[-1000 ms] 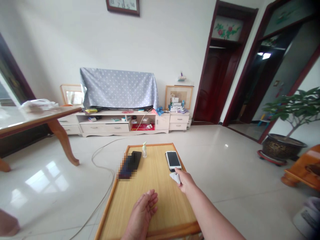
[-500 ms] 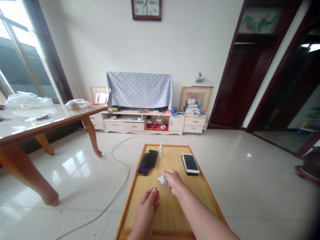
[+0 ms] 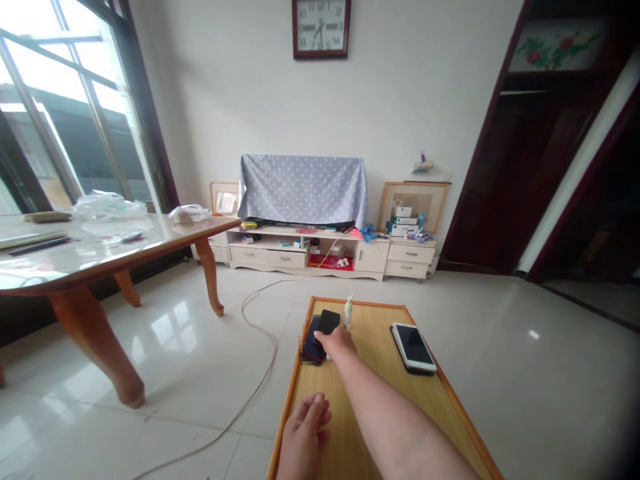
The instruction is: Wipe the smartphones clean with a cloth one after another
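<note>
My right hand (image 3: 340, 342) reaches to the far left part of the wooden tray table (image 3: 357, 407). Its fingers are closed, and a bit of white cloth (image 3: 329, 357) shows beneath them. Its thumb lies at the lower end of a black phone (image 3: 329, 321); how firmly it touches is hard to tell. That phone rests on a dark blue flat item (image 3: 312, 347), partly blurred at its left edge. My left hand (image 3: 309, 420) is loosely curled over the table's near left, thumb against the fingers, with nothing visible in it.
A small spray bottle (image 3: 349, 313) stands just beyond my right hand. At right lies a white phone (image 3: 414, 346) on a dark case. A larger table (image 3: 170, 243) with plastic bags is at left; a cable (image 3: 274, 343) runs along the floor. A cabinet (image 3: 325, 260) stands ahead.
My right hand has moved forward and left from the table's middle, carrying the white cloth to the black phone. My left hand stays curled near the front. The view has shifted left and up.
</note>
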Demonstrator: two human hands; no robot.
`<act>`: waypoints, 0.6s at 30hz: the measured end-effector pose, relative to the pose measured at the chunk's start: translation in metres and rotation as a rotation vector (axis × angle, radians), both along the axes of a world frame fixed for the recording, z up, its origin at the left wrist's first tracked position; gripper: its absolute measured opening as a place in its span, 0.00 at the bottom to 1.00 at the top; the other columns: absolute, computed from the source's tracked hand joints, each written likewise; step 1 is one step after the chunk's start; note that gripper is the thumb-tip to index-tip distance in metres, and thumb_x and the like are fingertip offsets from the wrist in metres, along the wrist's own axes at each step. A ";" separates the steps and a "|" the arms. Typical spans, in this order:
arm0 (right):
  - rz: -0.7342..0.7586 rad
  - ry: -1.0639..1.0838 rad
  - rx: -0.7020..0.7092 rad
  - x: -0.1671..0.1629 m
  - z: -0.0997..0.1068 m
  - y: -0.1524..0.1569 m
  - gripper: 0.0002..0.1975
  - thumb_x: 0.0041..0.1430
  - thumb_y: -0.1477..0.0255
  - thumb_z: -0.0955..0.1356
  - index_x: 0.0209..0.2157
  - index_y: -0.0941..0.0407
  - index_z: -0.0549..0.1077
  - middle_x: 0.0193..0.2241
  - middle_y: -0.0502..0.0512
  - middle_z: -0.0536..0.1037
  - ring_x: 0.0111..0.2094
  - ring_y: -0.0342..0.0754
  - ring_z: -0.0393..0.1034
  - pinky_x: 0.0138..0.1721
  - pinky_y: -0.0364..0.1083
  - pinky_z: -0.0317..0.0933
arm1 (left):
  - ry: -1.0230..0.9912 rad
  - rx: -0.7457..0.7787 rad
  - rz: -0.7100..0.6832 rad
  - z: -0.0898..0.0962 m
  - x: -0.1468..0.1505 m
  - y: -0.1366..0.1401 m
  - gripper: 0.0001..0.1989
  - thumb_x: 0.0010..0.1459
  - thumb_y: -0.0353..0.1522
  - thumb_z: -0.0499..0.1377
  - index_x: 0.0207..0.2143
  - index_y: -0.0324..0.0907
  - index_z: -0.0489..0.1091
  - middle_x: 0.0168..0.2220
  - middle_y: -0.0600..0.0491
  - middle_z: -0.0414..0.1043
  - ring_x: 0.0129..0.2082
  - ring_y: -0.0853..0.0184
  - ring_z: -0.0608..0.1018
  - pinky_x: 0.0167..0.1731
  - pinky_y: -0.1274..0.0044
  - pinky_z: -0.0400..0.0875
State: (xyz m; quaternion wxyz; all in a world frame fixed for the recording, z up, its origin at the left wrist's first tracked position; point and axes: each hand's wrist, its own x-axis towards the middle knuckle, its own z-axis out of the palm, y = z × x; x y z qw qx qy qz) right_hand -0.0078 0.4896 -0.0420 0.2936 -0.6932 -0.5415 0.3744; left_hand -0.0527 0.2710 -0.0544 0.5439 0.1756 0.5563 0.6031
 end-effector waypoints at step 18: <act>0.150 0.222 -0.075 -0.009 -0.020 -0.056 0.23 0.41 0.69 0.78 0.39 0.58 0.71 0.37 0.60 0.80 0.39 0.54 0.77 0.31 0.44 0.67 | 0.160 0.052 0.048 0.006 -0.009 -0.007 0.27 0.49 0.52 0.65 0.42 0.41 0.74 0.40 0.46 0.78 0.43 0.56 0.78 0.38 0.71 0.68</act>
